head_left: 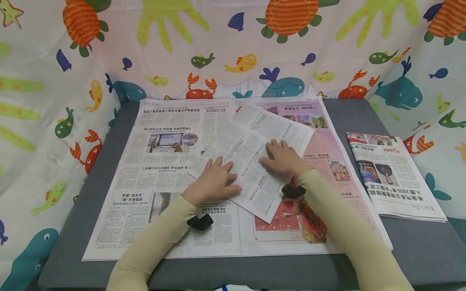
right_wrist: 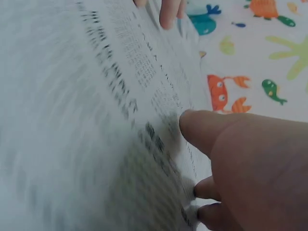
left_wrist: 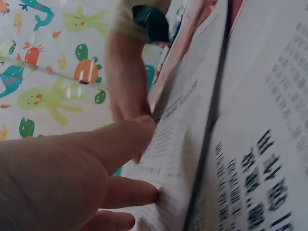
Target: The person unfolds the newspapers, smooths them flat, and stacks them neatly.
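A smaller folded newspaper sheet lies aslant over a large spread newspaper, across its middle and right half. With fingers spread, my left hand rests on the sheet's left part. My right hand touches its right part, thumb pointing left. Up close in the left wrist view, the left hand has its fingertips on the printed paper. In the right wrist view, fingers of the right hand press on the paper, with left fingertips at the top.
A folded stack of newspaper lies at the right of the grey table. Behind and beside the table hangs a cloth printed with sea animals. A black band is at the left wrist, another at the right.
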{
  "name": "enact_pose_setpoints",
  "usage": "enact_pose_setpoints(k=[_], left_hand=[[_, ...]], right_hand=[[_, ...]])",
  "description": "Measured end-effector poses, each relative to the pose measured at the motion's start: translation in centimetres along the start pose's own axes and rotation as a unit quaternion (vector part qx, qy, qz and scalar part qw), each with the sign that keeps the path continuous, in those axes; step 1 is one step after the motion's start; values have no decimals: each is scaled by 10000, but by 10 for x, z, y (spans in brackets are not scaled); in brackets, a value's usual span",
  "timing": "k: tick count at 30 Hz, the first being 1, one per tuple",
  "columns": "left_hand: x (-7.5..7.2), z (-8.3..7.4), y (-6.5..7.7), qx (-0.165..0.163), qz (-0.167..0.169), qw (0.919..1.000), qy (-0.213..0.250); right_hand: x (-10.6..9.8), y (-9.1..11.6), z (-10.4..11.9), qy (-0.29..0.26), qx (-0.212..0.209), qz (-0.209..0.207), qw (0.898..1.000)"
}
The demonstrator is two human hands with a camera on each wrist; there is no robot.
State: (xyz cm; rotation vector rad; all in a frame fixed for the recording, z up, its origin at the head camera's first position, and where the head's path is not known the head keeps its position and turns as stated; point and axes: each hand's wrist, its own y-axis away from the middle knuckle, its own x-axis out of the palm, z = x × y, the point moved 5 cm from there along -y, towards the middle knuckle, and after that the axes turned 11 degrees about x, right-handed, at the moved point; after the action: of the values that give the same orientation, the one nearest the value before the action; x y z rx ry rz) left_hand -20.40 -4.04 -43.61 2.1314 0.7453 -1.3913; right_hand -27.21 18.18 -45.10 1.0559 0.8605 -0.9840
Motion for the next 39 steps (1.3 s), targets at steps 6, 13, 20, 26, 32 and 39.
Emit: enact_pose_setpoints(k=[6, 13, 20, 26, 32, 39], left_hand=[[11, -12, -3, 351, 157, 9992, 107], [29, -27, -8, 878, 309, 9956, -88], [39, -32, -11, 916, 340, 9946, -359], [38, -31, -12, 832, 408, 9955, -203], [36, -31, -12, 807, 398, 9959, 0], [38, -31, -12, 794, 364, 9962, 67]], right_hand=[[-5, -22, 3, 2, 141, 81, 9999], [-7, -40, 13, 84, 277, 101, 9995], [-4, -52, 17, 96, 281, 46, 9995], [-4, -55, 18, 75, 263, 15, 9996], [-4, -58, 17, 55, 300, -8, 9995], [0, -59, 17, 87, 289, -52, 9995]])
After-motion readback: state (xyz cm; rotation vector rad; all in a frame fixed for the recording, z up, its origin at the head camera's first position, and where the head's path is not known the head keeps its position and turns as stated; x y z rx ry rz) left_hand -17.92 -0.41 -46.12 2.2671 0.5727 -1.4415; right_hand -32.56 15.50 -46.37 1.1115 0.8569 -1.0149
